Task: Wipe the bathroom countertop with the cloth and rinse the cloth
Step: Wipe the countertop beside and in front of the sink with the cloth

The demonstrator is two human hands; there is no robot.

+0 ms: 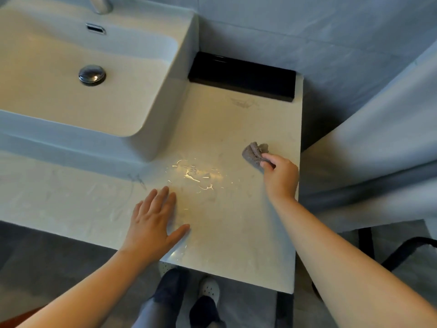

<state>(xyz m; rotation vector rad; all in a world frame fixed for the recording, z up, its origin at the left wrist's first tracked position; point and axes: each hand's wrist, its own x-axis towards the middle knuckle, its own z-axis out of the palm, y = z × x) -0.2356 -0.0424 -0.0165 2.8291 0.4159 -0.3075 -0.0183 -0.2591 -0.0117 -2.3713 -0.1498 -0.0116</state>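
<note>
A pale marble countertop (227, 129) runs from the sink to the right edge, with a wet, shiny patch near its middle. My right hand (280, 176) grips a crumpled grey cloth (255, 152) and presses it on the counter close to the right edge. My left hand (153, 221) lies flat on the counter near the front edge, fingers spread, holding nothing. The white rectangular basin (165, 110) stands at the upper left, with a chrome drain plug (92, 75) in its bottom and the base of a chrome tap (101, 4) at the top.
A black rectangular box (242, 76) lies along the back wall on the counter. A light curtain (378, 162) hangs just right of the counter. Below the front edge I see my feet (208, 287) and grey floor tiles; a black metal frame (402, 254) stands at the lower right.
</note>
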